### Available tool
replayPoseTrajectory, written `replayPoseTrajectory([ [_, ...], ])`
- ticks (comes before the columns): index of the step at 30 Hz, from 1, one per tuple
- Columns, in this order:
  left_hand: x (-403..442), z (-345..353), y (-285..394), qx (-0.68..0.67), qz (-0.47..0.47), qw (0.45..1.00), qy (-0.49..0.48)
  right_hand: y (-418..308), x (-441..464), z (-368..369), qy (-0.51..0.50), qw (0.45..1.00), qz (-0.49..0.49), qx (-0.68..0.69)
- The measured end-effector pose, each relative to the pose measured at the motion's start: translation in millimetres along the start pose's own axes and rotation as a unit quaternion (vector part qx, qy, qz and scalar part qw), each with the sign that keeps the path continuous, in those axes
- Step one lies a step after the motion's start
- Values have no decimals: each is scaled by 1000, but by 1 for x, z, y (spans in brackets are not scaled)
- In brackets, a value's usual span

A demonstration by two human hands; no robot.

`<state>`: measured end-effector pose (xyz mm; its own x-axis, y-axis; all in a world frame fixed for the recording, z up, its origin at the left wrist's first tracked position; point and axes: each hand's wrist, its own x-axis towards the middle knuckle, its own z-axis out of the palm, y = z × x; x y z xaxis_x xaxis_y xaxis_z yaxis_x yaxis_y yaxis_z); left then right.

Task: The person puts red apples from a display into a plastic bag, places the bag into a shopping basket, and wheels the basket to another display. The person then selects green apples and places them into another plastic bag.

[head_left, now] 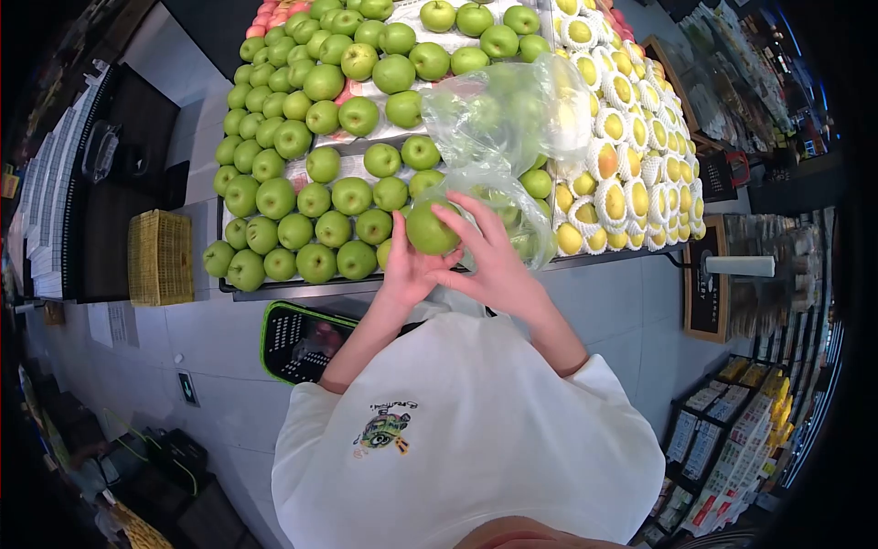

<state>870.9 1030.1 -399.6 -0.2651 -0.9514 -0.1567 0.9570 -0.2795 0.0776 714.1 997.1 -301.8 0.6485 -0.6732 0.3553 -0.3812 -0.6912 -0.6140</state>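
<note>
Between my two hands, over the front edge of the fruit stand, is a green apple [430, 229]. My left hand [407, 265] cups it from the left and below. The fingers of my right hand [480, 245] curve over its right side. Just beyond, a clear plastic bag [494, 110] lies across the display, and green apples show through its lower part [512, 220]. Rows of loose green apples [315, 261] fill the stand to the left of my hands.
Yellow fruit in white foam nets [611, 201] is piled on the stand's right side. On the floor by my left arm stands a black basket with a green rim [265, 343]. A yellow woven basket [160, 258] is farther left. Shelves [732, 439] of packaged goods stand at the right.
</note>
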Motion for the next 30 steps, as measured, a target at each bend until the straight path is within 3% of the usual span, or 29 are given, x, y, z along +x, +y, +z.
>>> replayPoseTrajectory([
  [2, -5, 16, 1, 132, 48, 986, 87, 5, 6, 15, -3, 999, 20, 33],
  [3, -3, 13, 8, 130, 54, 986, 87, 10, 11, 20, 12, 998, 28, 56],
  [4, 1, 7, 22, 266, 70, 956, 100, 14, 15, 25, 25, 996, 36, 79],
  [6, 13, -17, 65, 503, 128, 844, 132, 23, 27, 35, 24, 996, 27, 80],
  [7, 24, -18, 85, 597, 246, 741, 187, 26, 37, 39, 31, 996, 18, 77],
  [8, 35, -21, 105, 664, 372, 597, 252, 25, 48, 41, 28, 997, 11, 78],
  [9, 49, -51, 137, 714, 430, 458, 310, 22, 58, 45, 25, 996, 25, 77],
  [11, 60, -62, 176, 796, 374, 258, 400, 23, 78, 58, 8, 997, 46, 58],
  [12, 62, -62, 186, 794, 377, 256, 402, 28, 88, 68, 7, 997, 41, 58],
  [14, 67, -56, 202, 841, 185, 251, 441, 39, 113, 85, -20, 999, 6, 43],
  [15, 69, -52, 206, 839, 149, 282, 441, 42, 123, 93, -20, 999, 1, 43],
  [18, 76, -52, 216, 842, 82, 303, 438, 54, 151, 119, -77, 996, 30, -11],
  [19, 76, -50, 216, 826, 90, 336, 445, 61, 158, 129, -68, 997, 16, -27],
  [23, 79, -77, 215, 831, 193, 359, 379, 67, 177, 143, -96, 992, 5, -77],
  [26, 69, -68, 212, 819, 246, 363, 370, 79, 182, 155, -106, 988, -4, -110],
  [30, 59, -65, 218, 832, 284, 322, 351, 89, 186, 164, -124, 982, -24, -142],
])
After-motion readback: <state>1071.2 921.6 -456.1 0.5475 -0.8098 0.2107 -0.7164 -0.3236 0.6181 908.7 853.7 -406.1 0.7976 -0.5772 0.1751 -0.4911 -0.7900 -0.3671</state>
